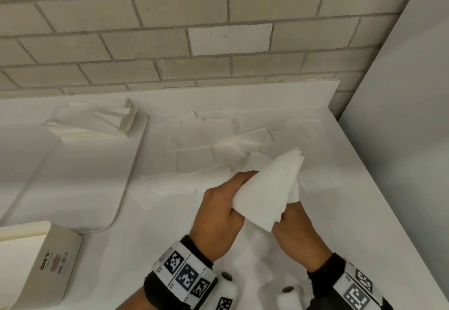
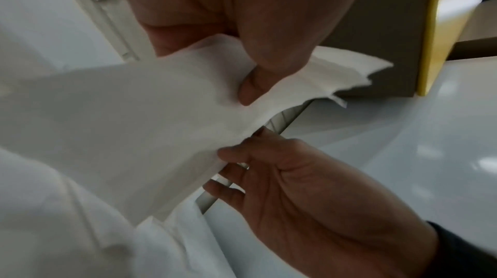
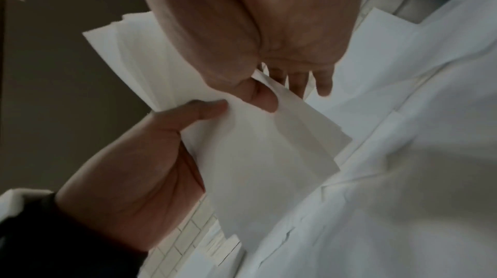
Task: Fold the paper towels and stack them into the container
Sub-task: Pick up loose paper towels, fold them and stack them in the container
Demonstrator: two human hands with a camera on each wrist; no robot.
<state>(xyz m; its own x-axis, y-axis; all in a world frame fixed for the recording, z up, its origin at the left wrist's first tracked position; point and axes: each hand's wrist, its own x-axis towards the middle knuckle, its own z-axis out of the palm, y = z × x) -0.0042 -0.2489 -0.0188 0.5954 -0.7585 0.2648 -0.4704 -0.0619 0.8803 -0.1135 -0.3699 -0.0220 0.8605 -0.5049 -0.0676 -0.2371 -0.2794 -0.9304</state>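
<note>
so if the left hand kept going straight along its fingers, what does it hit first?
The left hand points up-right into the paper towel it already holds. Past that, likely the loose towels spread on the counter, though depth is unclear.

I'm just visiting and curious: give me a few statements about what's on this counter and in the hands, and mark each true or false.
1. Both hands hold one paper towel. True.
2. The left hand rests flat on the counter. False: it grips the towel in the air.
3. Loose towels lie spread on the counter. True.
4. The wall behind is bare wood. False: it is pale brick-pattern tile.
5. The right hand is empty. False: it pinches the towel.
</note>
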